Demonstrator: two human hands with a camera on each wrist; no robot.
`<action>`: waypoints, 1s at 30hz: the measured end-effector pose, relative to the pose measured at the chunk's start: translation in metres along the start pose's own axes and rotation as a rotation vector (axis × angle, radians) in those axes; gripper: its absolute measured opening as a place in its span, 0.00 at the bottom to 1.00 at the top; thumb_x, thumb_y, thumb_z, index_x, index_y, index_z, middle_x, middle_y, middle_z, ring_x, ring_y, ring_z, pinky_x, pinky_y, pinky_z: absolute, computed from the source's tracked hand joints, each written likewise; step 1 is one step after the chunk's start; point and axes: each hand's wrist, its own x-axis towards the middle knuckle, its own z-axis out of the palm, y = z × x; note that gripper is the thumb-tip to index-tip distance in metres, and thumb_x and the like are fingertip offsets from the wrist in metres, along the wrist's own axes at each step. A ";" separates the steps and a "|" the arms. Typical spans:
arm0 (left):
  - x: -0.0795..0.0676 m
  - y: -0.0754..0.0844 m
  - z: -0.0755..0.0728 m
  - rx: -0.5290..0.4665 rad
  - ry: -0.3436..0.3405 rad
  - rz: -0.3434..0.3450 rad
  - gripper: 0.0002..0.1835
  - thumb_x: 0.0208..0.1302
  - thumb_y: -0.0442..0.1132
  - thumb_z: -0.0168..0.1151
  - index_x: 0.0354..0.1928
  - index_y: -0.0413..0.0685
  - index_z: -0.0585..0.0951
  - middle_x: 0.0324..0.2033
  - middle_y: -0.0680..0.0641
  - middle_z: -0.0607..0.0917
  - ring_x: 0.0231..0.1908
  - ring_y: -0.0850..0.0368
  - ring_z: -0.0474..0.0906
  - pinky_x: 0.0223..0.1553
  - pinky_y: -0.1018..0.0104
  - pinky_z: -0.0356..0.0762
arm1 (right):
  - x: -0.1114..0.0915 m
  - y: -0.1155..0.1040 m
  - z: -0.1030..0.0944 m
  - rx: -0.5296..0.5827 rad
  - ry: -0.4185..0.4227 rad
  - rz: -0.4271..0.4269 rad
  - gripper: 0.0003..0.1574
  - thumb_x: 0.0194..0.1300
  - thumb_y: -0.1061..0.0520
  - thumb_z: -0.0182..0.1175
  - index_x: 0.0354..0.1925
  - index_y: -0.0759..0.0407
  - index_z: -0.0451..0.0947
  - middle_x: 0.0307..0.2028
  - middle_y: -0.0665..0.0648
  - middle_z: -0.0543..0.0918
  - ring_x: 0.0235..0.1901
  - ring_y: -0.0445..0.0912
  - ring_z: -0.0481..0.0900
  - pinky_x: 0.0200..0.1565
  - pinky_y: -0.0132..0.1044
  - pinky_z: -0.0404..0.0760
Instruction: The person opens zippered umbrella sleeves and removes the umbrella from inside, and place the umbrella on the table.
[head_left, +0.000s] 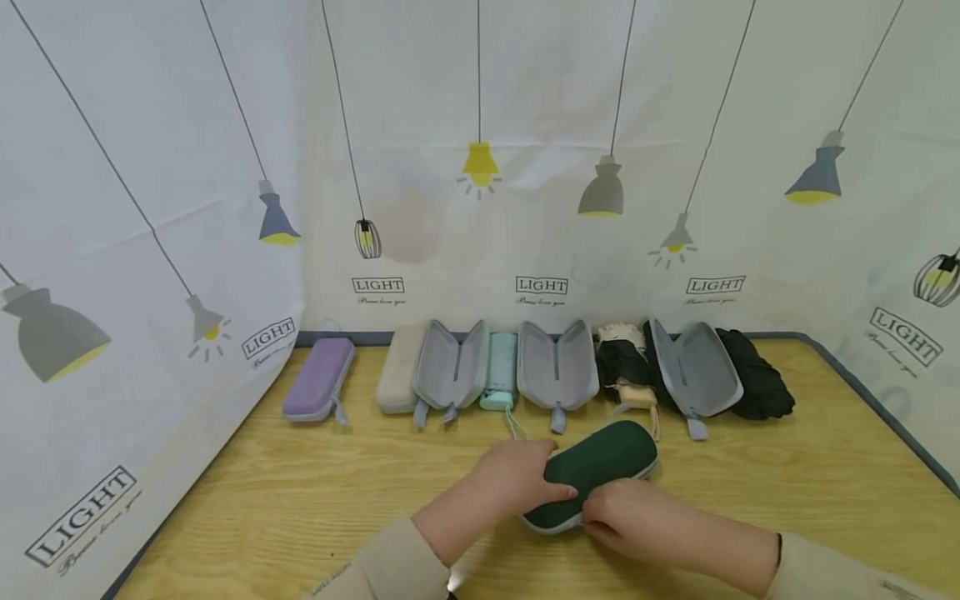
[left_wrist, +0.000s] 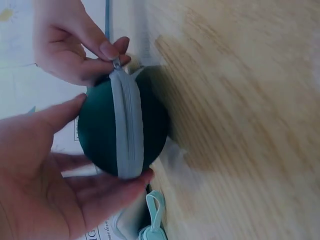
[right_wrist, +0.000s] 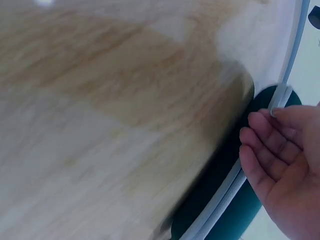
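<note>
A dark green zip case (head_left: 611,454) lies slanted on the table in the head view, with a grey zip band (left_wrist: 129,125) around its edge. My left hand (head_left: 517,479) holds its near-left end, thumb on one side and fingers on the other in the left wrist view. At the near long side, my right hand (head_left: 645,517) pinches the small zip pull (left_wrist: 117,64) between thumb and forefinger. In the right wrist view the band looks closed along the part not covered by my right hand. The case's contents are hidden.
Along the table's back edge stand a purple case (head_left: 318,379), a beige case (head_left: 397,371), grey-lined cases (head_left: 558,367) spread apart, a teal folded item (head_left: 501,367) with a cord, black-and-beige folded items (head_left: 626,362) and a black bundle (head_left: 753,375). A lamp-printed sheet (head_left: 540,233) hangs behind.
</note>
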 end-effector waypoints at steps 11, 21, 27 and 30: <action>0.007 0.005 0.006 0.338 0.034 0.591 0.23 0.77 0.44 0.46 0.71 0.66 0.66 0.74 0.51 0.54 0.71 0.52 0.54 0.68 0.64 0.55 | -0.027 0.017 -0.009 0.013 -0.050 -0.076 0.04 0.65 0.58 0.64 0.34 0.48 0.82 0.33 0.38 0.78 0.34 0.33 0.76 0.35 0.30 0.77; 0.011 0.005 0.008 0.543 0.091 0.610 0.38 0.71 0.39 0.57 0.74 0.79 0.55 0.75 0.58 0.50 0.73 0.50 0.49 0.63 0.50 0.64 | -0.041 0.029 -0.021 0.033 -0.064 -0.151 0.07 0.64 0.59 0.64 0.33 0.46 0.83 0.35 0.36 0.77 0.35 0.32 0.75 0.35 0.29 0.77; 0.029 0.011 0.011 0.689 0.182 0.641 0.37 0.71 0.39 0.56 0.74 0.80 0.55 0.72 0.56 0.57 0.72 0.49 0.51 0.63 0.47 0.63 | -0.048 0.036 -0.026 0.037 -0.078 -0.162 0.12 0.60 0.64 0.66 0.30 0.45 0.84 0.33 0.36 0.77 0.32 0.30 0.74 0.32 0.26 0.74; 0.037 0.017 0.013 0.775 0.187 0.650 0.36 0.72 0.42 0.55 0.74 0.80 0.54 0.74 0.57 0.54 0.73 0.51 0.48 0.65 0.47 0.59 | -0.051 0.038 -0.026 0.048 -0.089 -0.168 0.10 0.59 0.64 0.66 0.30 0.46 0.85 0.31 0.37 0.80 0.30 0.30 0.76 0.30 0.25 0.74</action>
